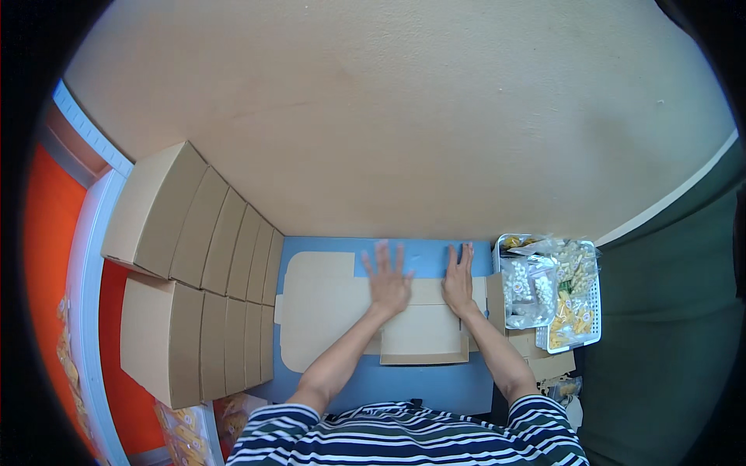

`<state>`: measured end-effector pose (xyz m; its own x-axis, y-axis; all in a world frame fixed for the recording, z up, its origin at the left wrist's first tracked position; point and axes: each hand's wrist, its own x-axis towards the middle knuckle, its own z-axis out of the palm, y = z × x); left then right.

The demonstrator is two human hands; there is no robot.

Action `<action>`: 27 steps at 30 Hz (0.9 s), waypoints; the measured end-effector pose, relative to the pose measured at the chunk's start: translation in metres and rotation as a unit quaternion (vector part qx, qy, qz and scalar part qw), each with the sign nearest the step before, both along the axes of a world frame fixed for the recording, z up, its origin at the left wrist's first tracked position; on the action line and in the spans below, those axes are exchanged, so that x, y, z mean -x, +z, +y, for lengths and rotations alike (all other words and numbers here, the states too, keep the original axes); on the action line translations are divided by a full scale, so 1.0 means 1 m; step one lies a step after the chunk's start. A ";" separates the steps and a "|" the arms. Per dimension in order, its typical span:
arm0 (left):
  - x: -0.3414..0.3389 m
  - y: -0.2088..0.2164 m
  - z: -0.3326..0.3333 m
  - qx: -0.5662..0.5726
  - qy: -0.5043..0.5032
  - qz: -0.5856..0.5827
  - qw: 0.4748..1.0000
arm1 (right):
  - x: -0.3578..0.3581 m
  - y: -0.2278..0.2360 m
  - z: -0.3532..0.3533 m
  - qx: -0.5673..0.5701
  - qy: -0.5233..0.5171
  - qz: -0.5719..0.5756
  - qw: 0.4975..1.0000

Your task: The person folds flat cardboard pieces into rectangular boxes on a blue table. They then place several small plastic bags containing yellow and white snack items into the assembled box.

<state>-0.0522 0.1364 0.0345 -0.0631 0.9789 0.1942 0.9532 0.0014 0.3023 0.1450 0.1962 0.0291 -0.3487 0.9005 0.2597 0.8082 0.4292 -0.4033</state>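
Note:
A partly folded brown cardboard box [326,311] lies on the blue tabletop [435,388]. Its wide flap is spread flat to the left, while low walls stand up along the near edge and at the right end of the other part. My left hand [388,286], a little blurred, is over the middle of the cardboard with its fingers spread. Just to its right, my right hand [458,281] rests at the box's far side, fingers stretched out and pointing away from me. Neither hand grips anything; whether the left palm touches the cardboard, I cannot tell.
Closed cardboard boxes [183,210] are stacked two high along the left. White baskets [594,311] at the right hold bags of white and yellow pieces. A beige wall [404,116] rises behind the table. Bagged yellow snacks [186,435] sit low at left; a dark green curtain [660,326] hangs right.

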 end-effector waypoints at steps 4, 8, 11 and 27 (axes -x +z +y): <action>0.013 -0.007 -0.012 0.008 0.067 0.033 0.997 | 0.030 -0.008 0.005 -0.018 0.014 -0.002 1.000; 0.015 -0.018 -0.011 -0.002 0.067 0.033 0.997 | 0.091 -0.005 -0.010 0.029 0.127 0.198 0.972; 0.014 -0.010 -0.008 -0.006 0.064 0.001 0.998 | 0.075 -0.022 0.005 0.042 0.100 0.290 0.951; 0.011 -0.020 -0.013 -0.015 0.088 0.024 0.996 | 0.021 -0.054 0.001 0.142 -0.008 0.479 0.866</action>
<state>-0.0634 0.1236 0.0148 -0.2236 0.9472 0.2297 0.9522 0.1619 0.2592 0.1236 0.1968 -0.0251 -0.0813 0.9783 0.1907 0.0485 0.1950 -0.9796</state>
